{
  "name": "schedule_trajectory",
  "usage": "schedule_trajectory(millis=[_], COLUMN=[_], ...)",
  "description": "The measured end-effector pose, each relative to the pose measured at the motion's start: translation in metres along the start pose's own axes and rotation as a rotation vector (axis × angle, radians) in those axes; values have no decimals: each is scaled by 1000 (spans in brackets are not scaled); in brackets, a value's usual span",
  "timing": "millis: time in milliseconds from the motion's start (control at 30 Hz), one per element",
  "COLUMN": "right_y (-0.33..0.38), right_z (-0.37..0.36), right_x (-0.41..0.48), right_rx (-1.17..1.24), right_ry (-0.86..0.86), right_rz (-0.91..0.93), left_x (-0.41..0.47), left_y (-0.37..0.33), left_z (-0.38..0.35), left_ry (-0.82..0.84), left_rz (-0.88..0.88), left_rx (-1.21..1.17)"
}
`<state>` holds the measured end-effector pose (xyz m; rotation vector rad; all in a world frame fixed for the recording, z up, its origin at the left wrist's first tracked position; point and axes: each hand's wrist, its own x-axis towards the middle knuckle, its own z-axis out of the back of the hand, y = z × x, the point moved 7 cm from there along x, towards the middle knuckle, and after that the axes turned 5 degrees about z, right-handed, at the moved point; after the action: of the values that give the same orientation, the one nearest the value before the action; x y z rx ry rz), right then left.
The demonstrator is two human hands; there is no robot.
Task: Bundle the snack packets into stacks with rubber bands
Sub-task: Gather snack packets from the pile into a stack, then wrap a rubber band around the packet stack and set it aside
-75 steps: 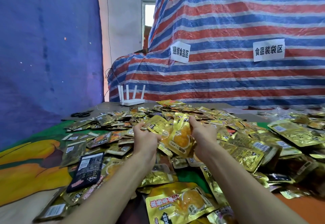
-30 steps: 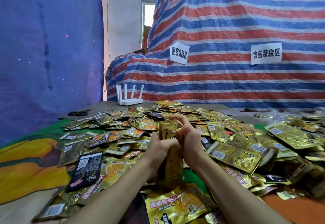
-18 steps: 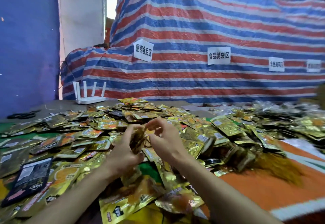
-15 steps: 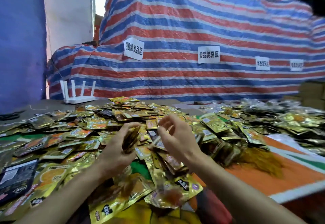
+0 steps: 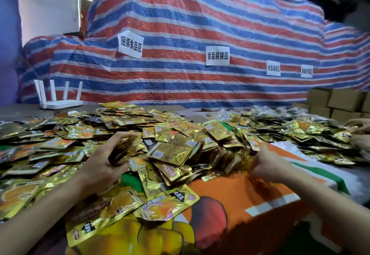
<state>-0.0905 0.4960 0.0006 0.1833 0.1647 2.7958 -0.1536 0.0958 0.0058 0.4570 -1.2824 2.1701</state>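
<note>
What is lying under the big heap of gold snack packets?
A printed cloth, orange and green with fruit pictures, shows at the near edge of the heap. Under the middle nothing can be seen: packets cover it.

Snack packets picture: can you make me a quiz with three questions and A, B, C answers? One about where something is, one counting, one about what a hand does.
1. Where is the white router?
A) far back left on the table
B) on the cardboard boxes
C) in a hand
2. How many white paper signs hang on the striped tarp?
A) two
B) four
C) seven
3. What is the left hand doing?
A) lying flat
B) gripping a stack of packets
C) holding scissors
Answers: 1 A, it stands at the far left; 2 B, four signs show in a row; 3 B, its fingers curl round the stack.
</note>
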Motion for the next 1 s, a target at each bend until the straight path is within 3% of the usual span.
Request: schedule_trajectory(millis=[400, 567, 767, 1000], right_y=[10, 23, 22, 25], right_z=[-10, -11, 13, 19], right_x=[0, -7, -11, -9], right_rx=[-104, -305, -57, -96], right_ry=[-92, -113, -274, -245], right_rz=[41, 125, 132, 80], left_x=[1, 2, 3, 4], left_y=[9, 8, 11, 12], left_z=[3, 3, 6, 4], left_ry=[60, 57, 38, 53], left_rz=[5, 3, 11, -5], left_rx=[-40, -36, -91, -86])
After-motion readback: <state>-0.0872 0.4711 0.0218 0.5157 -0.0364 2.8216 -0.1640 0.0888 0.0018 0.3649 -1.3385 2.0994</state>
